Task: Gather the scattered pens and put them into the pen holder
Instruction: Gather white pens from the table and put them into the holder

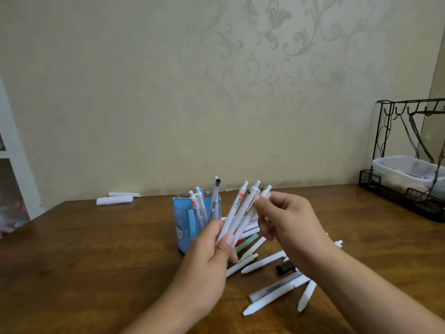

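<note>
Nearest me, low and right of centre in the frame, loose white pens (277, 294) lie scattered on the brown table (96, 249), with a black cap (285, 268) among them, partly hidden under my right forearm. Just above, my left hand (212, 247) grips the lower ends of a bundle of white pens (240, 213), thumb curled across them. My right hand (286, 218) pinches the same bundle near its upper ends, fingers curled. Just behind and left of the bundle, at frame centre, stands the blue pen holder (185, 222), several pens upright inside. Farther back, left of centre, two white rolls (115, 199) lie by the wall; at the right edge stands a black wire rack (395, 189).
</note>
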